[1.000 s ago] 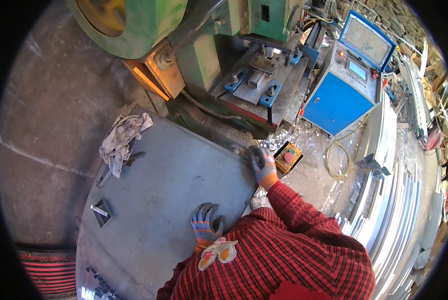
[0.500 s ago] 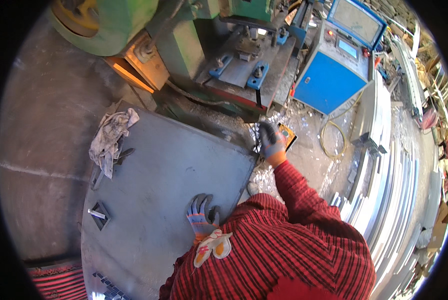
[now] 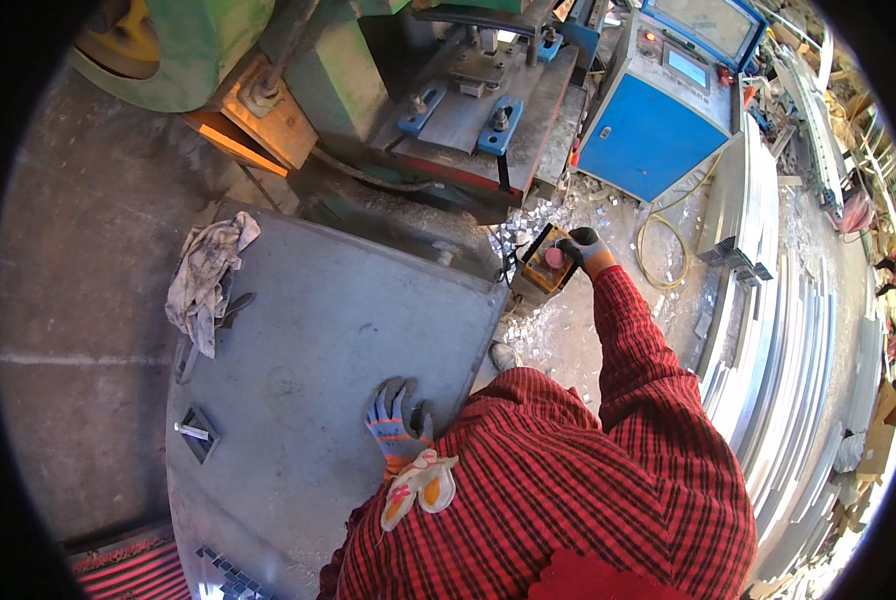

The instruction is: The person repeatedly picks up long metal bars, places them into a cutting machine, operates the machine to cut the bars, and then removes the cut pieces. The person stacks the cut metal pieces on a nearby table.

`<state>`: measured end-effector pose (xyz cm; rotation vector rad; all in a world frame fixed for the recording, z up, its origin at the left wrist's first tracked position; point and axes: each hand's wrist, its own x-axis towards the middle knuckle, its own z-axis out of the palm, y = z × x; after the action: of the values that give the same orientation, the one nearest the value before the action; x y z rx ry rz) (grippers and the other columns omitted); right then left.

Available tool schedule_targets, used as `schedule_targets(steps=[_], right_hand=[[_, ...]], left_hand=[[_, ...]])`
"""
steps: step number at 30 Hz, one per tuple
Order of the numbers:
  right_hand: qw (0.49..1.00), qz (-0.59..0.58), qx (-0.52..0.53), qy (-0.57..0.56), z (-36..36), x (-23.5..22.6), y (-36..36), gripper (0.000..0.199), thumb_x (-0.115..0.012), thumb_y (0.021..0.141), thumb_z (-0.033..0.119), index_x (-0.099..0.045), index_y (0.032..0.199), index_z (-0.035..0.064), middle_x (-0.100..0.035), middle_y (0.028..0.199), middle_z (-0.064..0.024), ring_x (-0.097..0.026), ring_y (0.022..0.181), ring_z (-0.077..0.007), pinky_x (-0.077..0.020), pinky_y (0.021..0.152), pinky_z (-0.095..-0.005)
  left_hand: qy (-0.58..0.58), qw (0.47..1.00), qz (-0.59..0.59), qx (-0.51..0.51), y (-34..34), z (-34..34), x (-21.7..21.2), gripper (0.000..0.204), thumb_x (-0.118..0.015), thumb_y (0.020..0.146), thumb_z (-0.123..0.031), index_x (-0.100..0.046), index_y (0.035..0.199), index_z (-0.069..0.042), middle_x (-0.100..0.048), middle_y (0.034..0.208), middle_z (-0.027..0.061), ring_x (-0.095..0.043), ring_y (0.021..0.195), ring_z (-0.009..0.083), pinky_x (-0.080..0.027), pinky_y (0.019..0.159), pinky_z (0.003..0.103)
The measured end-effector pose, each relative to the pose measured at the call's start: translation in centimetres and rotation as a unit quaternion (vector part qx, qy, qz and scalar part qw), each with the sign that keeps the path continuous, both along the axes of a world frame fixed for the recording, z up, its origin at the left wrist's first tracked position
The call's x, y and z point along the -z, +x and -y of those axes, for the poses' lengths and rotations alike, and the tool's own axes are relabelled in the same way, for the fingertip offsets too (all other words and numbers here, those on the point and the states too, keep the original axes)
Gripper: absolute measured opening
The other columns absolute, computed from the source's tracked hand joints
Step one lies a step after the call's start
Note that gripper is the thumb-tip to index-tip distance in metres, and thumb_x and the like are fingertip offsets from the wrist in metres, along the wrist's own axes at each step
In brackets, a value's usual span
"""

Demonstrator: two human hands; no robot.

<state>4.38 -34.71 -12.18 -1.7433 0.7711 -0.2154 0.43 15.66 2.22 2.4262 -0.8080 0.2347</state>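
Two gloved hands in view. Left hand (image 3: 396,420) lies flat, fingers spread wide, palm down on the grey metal table (image 3: 318,330) near its 5 o'clock edge — holding nothing. Right hand (image 3: 586,250) is reached out at about 1 o'clock from the body, closed around the right side of a yellow control box (image 3: 545,268) with a red button on top; whether the thumb presses the button cannot be made out.

The box sits just off the table's right corner, long axis running roughly 1 to 7 o'clock — right hand on it, left well apart.

Outward: a crumpled rag (image 3: 206,280) on the table at 10 o'clock, a green press machine (image 3: 358,90) at 12, a blue cabinet (image 3: 648,130) at 1, stacked metal profiles (image 3: 788,360) at 3.

Box underside and its cable are hidden; small metal offcuts (image 3: 528,215) on the floor are hard to resolve.
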Motion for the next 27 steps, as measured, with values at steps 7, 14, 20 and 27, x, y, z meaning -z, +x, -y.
schedule_targets(steps=[7,14,20,27], right_hand=[[0.973,-0.15,-0.019,-0.175,0.3,-1.1,2.6,0.048,-0.08,0.072,0.033,-0.066,0.101,-0.0034,-0.072,0.088,-0.0176,-0.069,0.083,-0.0257,-0.0538,0.073,-0.0373],[0.937,0.095,0.098,-0.322,-7.7,-9.1,3.0,0.027,-0.069,0.085,0.022,-0.066,0.111,0.0148,-0.064,0.107,-0.0159,-0.062,0.103,-0.036,-0.05,0.09,-0.0446],[0.962,0.196,-0.019,-0.191,-19.2,-9.4,3.8,0.024,-0.065,0.092,0.017,-0.064,0.115,0.0097,-0.066,0.107,-0.0179,-0.063,0.103,-0.0378,-0.0504,0.09,-0.0427],[0.961,0.074,-0.134,-0.228,-20.8,-12.5,3.1,0.029,-0.056,0.097,0.03,-0.063,0.117,0.0109,-0.065,0.114,-0.0173,-0.061,0.107,-0.0384,-0.0495,0.091,-0.0468]], left_hand=[[0.014,0.999,-0.009,-0.029,-0.3,0.0,0.1,0.058,-0.077,0.068,-0.02,-0.065,0.124,-0.016,-0.059,0.13,0.0089,-0.052,0.121,0.0341,-0.042,0.101,0.05],[-0.007,0.998,-0.01,-0.056,-0.7,0.8,-0.1,0.058,-0.077,0.069,-0.022,-0.064,0.126,-0.017,-0.057,0.132,0.0082,-0.051,0.123,0.0333,-0.038,0.103,0.051],[0.007,0.998,-0.016,-0.059,-0.8,0.6,0.1,0.057,-0.077,0.07,-0.023,-0.064,0.125,-0.017,-0.057,0.132,0.0086,-0.05,0.125,0.0336,-0.037,0.104,0.051],[0.003,0.998,-0.024,-0.059,-0.8,0.5,0.1,0.055,-0.078,0.07,-0.023,-0.065,0.123,-0.017,-0.058,0.131,0.0088,-0.05,0.124,0.0336,-0.038,0.103,0.051]])
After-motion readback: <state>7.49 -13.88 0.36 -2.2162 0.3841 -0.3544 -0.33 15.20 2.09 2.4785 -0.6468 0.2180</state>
